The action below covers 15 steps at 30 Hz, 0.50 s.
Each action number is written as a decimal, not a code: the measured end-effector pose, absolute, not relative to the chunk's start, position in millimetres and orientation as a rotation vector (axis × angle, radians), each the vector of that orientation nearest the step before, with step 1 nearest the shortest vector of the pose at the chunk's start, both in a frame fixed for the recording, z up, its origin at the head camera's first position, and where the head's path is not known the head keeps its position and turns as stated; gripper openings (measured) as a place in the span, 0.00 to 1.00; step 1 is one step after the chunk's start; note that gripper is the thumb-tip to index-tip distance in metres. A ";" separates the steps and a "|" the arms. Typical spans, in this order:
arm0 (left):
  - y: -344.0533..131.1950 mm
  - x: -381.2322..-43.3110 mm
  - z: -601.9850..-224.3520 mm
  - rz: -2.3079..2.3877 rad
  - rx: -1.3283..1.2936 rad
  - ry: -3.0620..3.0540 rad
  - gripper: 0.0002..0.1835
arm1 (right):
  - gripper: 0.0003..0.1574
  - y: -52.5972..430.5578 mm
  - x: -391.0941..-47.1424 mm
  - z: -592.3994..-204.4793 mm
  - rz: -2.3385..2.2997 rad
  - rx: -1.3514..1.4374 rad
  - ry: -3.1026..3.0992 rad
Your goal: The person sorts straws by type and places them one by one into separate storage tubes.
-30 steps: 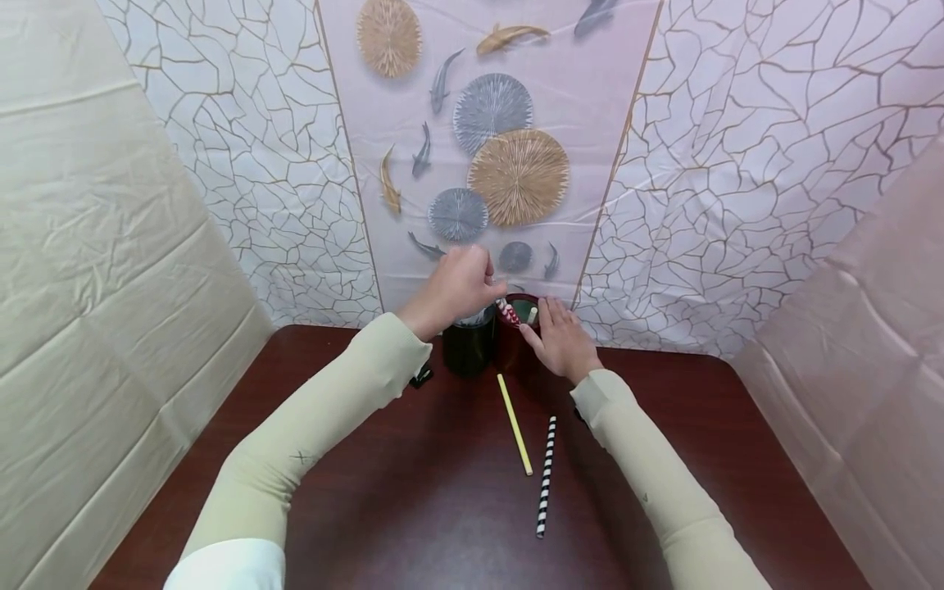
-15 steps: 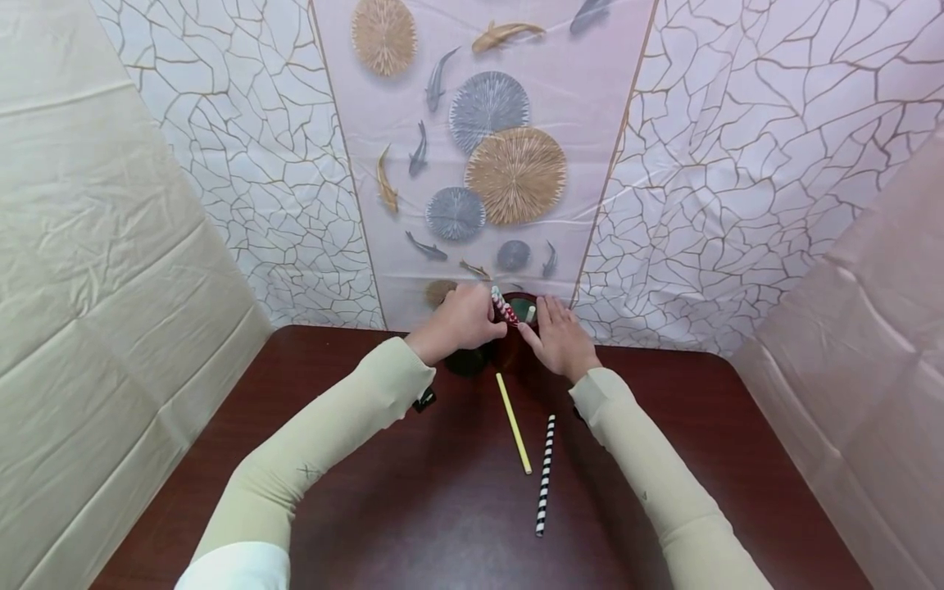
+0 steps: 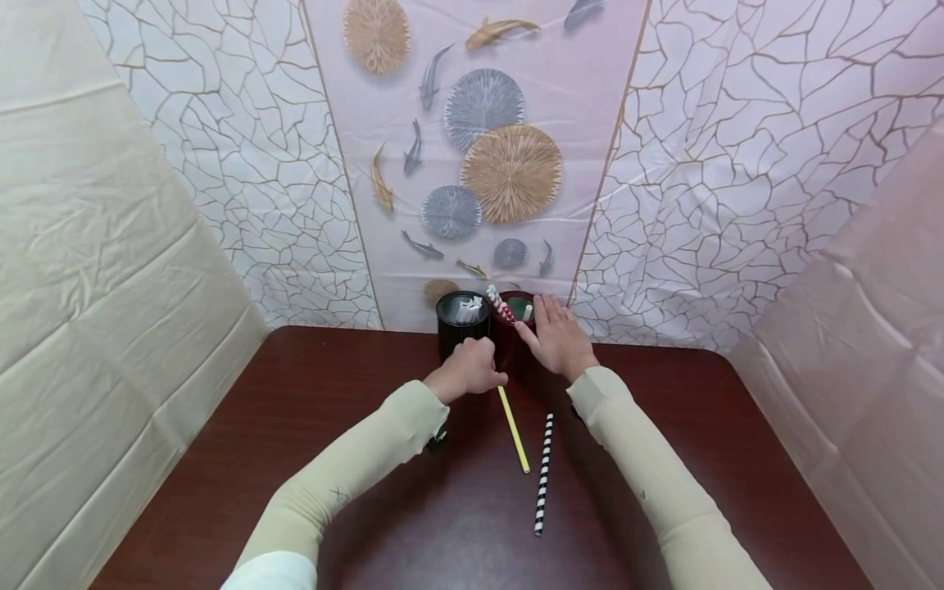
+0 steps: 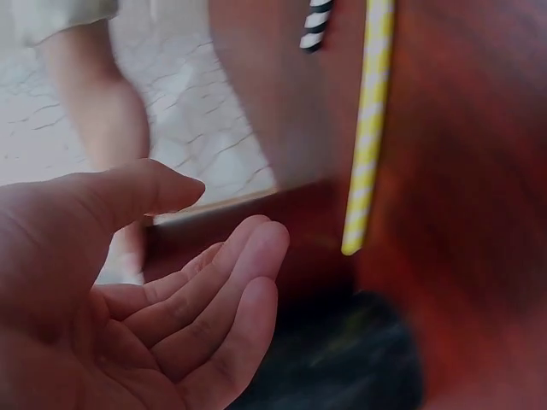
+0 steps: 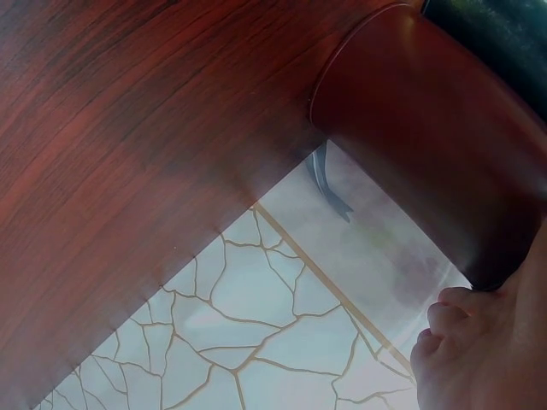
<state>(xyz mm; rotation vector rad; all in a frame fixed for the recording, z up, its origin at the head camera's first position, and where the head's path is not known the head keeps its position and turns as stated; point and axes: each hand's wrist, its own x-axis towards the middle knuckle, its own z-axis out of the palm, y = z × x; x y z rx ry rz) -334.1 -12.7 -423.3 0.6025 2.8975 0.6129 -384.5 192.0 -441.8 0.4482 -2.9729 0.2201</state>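
Observation:
My left hand (image 3: 472, 366) hovers in front of the black cup (image 3: 451, 329), near the far end of a yellow-and-white striped straw (image 3: 514, 430). In the left wrist view its fingers are loosely bent, the thumb stands apart, and nothing is held. My right hand (image 3: 562, 338) rests against the right side of the dark red cup (image 5: 419, 111), fingers extended towards the wall and thumb at the near rim. Red-and-white straws (image 3: 502, 306) lean in the red cup, beside a pale straw end (image 3: 527, 312). White pieces (image 3: 469, 309) show inside the black cup.
A black-and-white striped straw (image 3: 543, 475) lies on the dark red-brown table (image 3: 347, 373), right of the yellow one. Both cups stand side by side near the back edge. A patterned cloth wall (image 3: 664, 246) rises behind them, with beige panels at both sides.
My left hand has come down from above the cups towards me, away from the red-and-white straws, which now lean in the red cup. The right hand stays at the red cup.

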 end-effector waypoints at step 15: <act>6.6 -347.1 -500.7 0.841 0.309 2.717 0.16 | 0.55 191.5 -382.8 -442.0 0.238 0.451 -2.972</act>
